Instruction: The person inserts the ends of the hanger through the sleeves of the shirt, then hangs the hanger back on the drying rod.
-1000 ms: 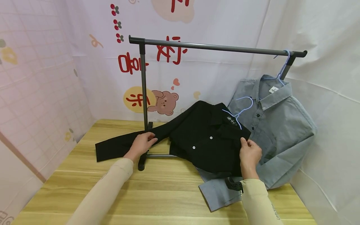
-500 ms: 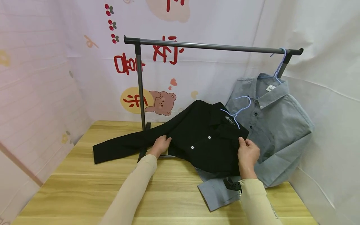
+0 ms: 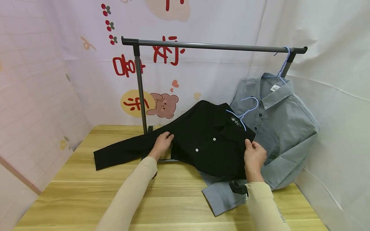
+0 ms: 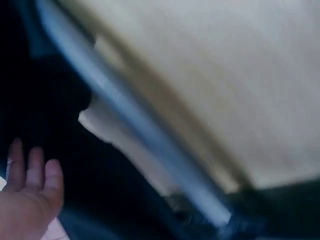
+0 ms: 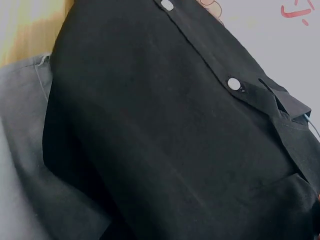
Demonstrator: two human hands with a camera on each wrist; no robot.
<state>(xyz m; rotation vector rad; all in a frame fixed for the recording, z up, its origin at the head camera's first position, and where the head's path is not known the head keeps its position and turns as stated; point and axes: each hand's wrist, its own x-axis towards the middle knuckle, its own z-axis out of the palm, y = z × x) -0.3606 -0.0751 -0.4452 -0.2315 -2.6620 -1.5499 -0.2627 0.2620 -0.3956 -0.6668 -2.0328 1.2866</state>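
Observation:
A black button-up shirt (image 3: 202,134) on a light-blue hanger (image 3: 244,114) leans above the table, one sleeve stretched out to the left. My right hand (image 3: 255,157) pinches that shirt at its right shoulder edge. In the right wrist view the black cloth (image 5: 165,125) and its white buttons fill most of the picture. Around the underarm of the stretched sleeve, my left hand (image 3: 162,144) is against the cloth. The left wrist view shows the fingers of that hand (image 4: 30,195) fairly straight beside dark fabric; its thumb is hidden.
A dark metal clothes rack (image 3: 214,45) stands on the wooden table (image 3: 173,199), its lower bar passing behind the shirt. On its right end a grey shirt (image 3: 277,128) hangs from another light-blue hanger (image 3: 282,69), one cuff lying on the table. A printed curtain (image 3: 95,77) backs the table.
My left hand has moved right along the black sleeve to the underarm, then slightly up and left. My right hand keeps its hold on the shoulder. The whole view has shifted a little.

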